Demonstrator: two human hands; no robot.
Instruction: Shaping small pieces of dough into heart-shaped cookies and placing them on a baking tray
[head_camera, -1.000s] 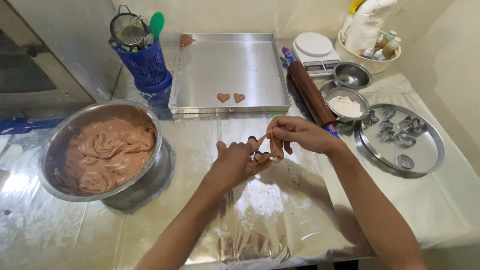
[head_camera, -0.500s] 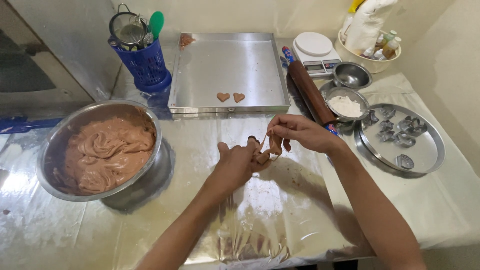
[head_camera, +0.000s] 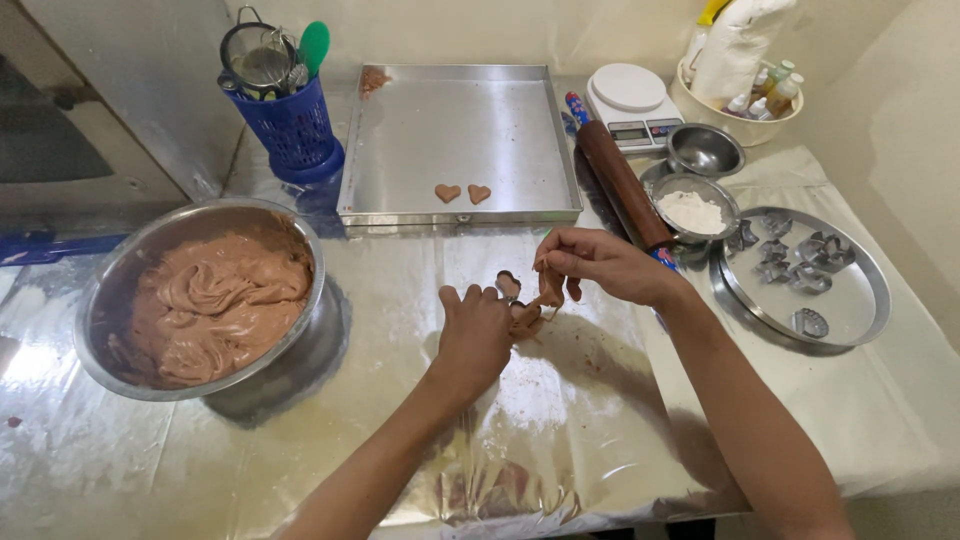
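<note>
My left hand (head_camera: 472, 338) grips a small metal heart-shaped cutter (head_camera: 508, 285) just above the foil-covered table. My right hand (head_camera: 596, 265) pinches a strip of brown dough (head_camera: 549, 290) and pulls it away from the cutter. A little more dough hangs under the cutter, between the two hands. Beyond them a square metal baking tray (head_camera: 460, 130) holds two heart-shaped dough pieces (head_camera: 463, 193) near its front edge.
A big steel bowl of brown dough (head_camera: 205, 300) stands at the left. At the right lie a wooden rolling pin (head_camera: 620, 185), a small bowl of flour (head_camera: 692, 209), an empty steel bowl (head_camera: 705, 150), a round tray of metal cutters (head_camera: 803, 275) and a kitchen scale (head_camera: 632, 100). A blue utensil holder (head_camera: 288, 125) stands at the back left.
The hands have barely shifted. My right hand has drawn the dough strip a little further off the cutter.
</note>
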